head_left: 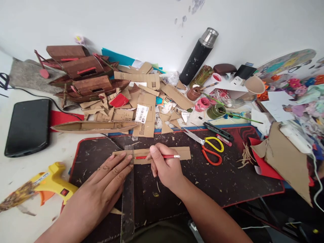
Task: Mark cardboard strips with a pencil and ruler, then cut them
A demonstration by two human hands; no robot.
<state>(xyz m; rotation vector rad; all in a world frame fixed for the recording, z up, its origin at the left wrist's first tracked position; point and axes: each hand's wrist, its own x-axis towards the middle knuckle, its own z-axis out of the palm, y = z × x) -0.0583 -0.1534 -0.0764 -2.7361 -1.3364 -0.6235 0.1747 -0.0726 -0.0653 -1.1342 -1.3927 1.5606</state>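
A strip of cardboard [186,153] lies crosswise on the dark mat [202,182]. Across its left part runs a clear ruler [128,199], its length pointing toward me. My left hand [101,185] is flat with fingers stretched out, its fingertips pressing on the ruler and the strip's left end. In my right hand [165,167] is a red pencil [172,156], held almost level over the strip with its tip toward the ruler's edge. Right of the strip lie open scissors [204,143] with yellow and red handles.
Left are a yellow glue gun [59,182] and a black phone [27,126]. Cardboard boat models [93,84], an unpainted hull [93,127] and scraps crowd the back. A black flask [196,60], paint jars [216,110] and a cutter [219,131] stand or lie right of these.
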